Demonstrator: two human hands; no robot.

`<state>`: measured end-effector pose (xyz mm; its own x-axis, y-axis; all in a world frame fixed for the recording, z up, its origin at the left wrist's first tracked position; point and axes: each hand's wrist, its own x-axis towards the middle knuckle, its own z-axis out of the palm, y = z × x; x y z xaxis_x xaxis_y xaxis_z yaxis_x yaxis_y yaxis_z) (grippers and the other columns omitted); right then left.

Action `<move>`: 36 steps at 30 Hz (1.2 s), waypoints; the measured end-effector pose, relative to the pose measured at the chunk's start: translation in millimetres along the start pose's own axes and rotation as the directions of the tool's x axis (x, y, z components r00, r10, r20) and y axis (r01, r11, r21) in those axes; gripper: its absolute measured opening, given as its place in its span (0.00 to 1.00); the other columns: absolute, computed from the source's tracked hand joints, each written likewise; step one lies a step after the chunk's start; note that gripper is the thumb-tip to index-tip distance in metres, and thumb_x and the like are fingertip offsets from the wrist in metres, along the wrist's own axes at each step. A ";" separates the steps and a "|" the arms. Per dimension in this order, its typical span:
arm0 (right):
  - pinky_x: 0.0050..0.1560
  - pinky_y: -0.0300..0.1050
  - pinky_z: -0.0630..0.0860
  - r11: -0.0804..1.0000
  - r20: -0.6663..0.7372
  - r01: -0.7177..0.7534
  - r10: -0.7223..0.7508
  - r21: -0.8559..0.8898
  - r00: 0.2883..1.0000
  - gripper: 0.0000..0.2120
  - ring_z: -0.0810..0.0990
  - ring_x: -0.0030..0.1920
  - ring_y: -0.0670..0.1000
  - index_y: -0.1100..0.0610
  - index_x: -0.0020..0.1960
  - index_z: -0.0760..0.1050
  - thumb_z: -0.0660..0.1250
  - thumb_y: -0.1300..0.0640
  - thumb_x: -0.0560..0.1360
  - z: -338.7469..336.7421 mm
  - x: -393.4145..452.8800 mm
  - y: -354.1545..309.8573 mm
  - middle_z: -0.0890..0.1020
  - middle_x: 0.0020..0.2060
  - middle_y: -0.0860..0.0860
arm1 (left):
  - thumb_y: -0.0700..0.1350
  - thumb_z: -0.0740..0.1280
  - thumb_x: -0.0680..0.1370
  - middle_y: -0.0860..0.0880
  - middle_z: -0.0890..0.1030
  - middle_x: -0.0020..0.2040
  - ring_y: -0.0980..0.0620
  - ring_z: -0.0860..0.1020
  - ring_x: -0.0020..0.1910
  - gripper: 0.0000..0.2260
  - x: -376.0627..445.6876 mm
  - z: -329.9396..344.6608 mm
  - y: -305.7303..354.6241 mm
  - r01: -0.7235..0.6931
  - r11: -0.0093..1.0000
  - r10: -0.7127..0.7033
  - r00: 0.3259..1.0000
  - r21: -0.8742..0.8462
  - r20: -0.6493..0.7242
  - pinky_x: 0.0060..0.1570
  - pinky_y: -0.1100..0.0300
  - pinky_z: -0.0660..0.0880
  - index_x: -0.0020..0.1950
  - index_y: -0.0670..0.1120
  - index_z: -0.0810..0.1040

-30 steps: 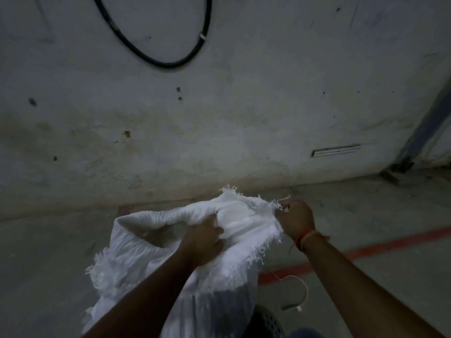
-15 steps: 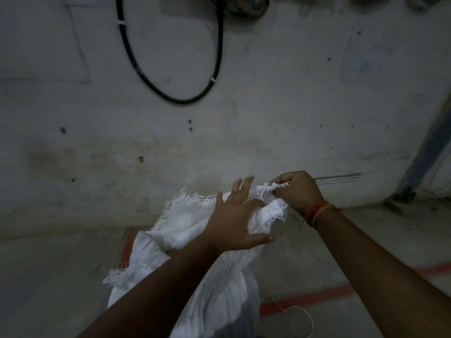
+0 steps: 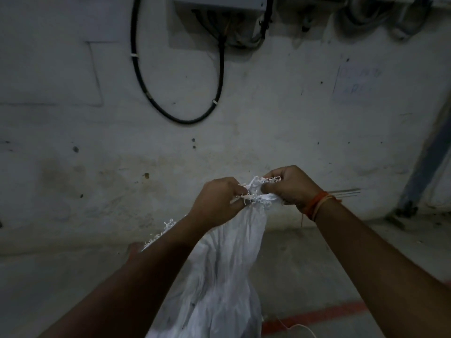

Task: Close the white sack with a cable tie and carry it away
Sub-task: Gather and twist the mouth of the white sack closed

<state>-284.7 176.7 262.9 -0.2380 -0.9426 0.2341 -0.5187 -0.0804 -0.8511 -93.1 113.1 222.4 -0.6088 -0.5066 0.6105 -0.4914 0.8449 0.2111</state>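
The white woven sack (image 3: 219,269) hangs in front of me, its frayed mouth bunched together at the top. My left hand (image 3: 218,201) grips the gathered neck from the left. My right hand (image 3: 286,185), with orange thread bands at the wrist, pinches the frayed top edge from the right. Both hands sit close together on the sack mouth. A thin white cord or tie (image 3: 296,328) lies on the floor at the bottom right of the sack; I cannot tell which it is. The sack's lower part is cut off by the frame's bottom edge.
A stained white wall (image 3: 97,167) stands right ahead with a looped black cable (image 3: 180,118) and a grey electrical box (image 3: 217,6) above. A red line (image 3: 317,315) runs across the concrete floor. A blue pipe (image 3: 429,152) slants at the right.
The sack mouth went from spread wide to bunched. My left hand, open over the fabric half a second ago, has closed on the neck. Both hands and the sack top rose.
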 end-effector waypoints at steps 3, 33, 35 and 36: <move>0.36 0.41 0.74 0.926 -0.072 -0.019 0.049 0.378 0.996 0.09 0.80 0.40 0.53 0.57 0.50 0.84 0.73 0.53 0.72 8.2 -12.7 16.8 0.84 0.41 0.55 | 0.53 0.65 0.76 0.50 0.83 0.41 0.52 0.80 0.39 0.11 -7.4 2.4 -4.2 0.027 0.999 -0.028 0.999 -0.038 -0.043 0.40 0.55 0.77 0.46 0.50 0.86; 0.55 0.53 0.79 0.736 -0.320 0.138 0.111 0.662 0.941 0.09 0.83 0.52 0.59 0.61 0.49 0.82 0.63 0.66 0.79 68.7 -44.4 67.4 0.84 0.49 0.62 | 0.63 0.63 0.77 0.49 0.79 0.62 0.49 0.78 0.60 0.22 -45.8 5.5 -47.6 0.076 0.988 -0.112 0.951 0.134 0.287 0.58 0.56 0.76 0.64 0.52 0.78; 0.51 0.49 0.78 0.737 -0.303 0.117 0.124 0.666 0.945 0.08 0.82 0.49 0.56 0.62 0.50 0.80 0.62 0.66 0.80 64.3 -45.2 73.3 0.84 0.46 0.58 | 0.61 0.65 0.78 0.48 0.83 0.49 0.49 0.81 0.48 0.17 -44.7 5.1 -48.0 0.124 0.986 -0.142 0.975 0.113 0.168 0.46 0.58 0.75 0.51 0.48 0.82; 0.51 0.49 0.78 0.743 -0.286 0.084 0.148 0.664 0.947 0.07 0.82 0.48 0.54 0.60 0.50 0.79 0.62 0.65 0.80 62.6 -45.4 75.8 0.84 0.44 0.55 | 0.59 0.67 0.77 0.48 0.84 0.44 0.49 0.82 0.42 0.15 -43.9 4.4 -48.4 0.161 0.983 -0.170 0.981 0.090 0.095 0.41 0.59 0.72 0.45 0.48 0.82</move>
<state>-261.8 193.1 158.3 -0.5366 -0.8119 0.2300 0.1398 -0.3543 -0.9246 -45.3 93.7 182.0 -0.5728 -0.6565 0.4909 -0.6370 0.7334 0.2374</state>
